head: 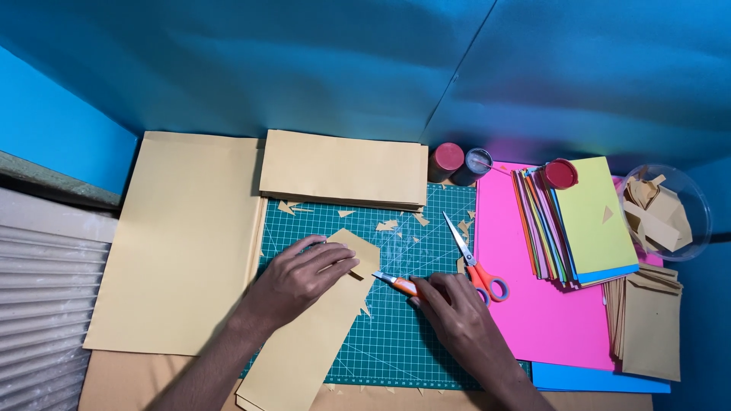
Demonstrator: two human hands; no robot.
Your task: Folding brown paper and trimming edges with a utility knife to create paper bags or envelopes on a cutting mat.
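Observation:
My left hand [298, 275] presses flat on a tan paper strip [304, 346] that lies slanted across the green cutting mat [415, 335]. My right hand [457, 312] grips an orange craft knife [397, 283], its blade tip touching the strip's right edge just beside my left fingers. Small tan offcuts [388, 225] lie scattered on the mat above the hands.
Orange-handled scissors [474, 262] lie right of the knife. Tan sheets lie at the left [183, 243] and in a stack behind [343, 169]. A pink sheet [548, 312], stacked coloured paper [590, 221], tan envelopes [651, 323], a clear bowl of scraps [666, 209] and two small jars [459, 162] sit at the right.

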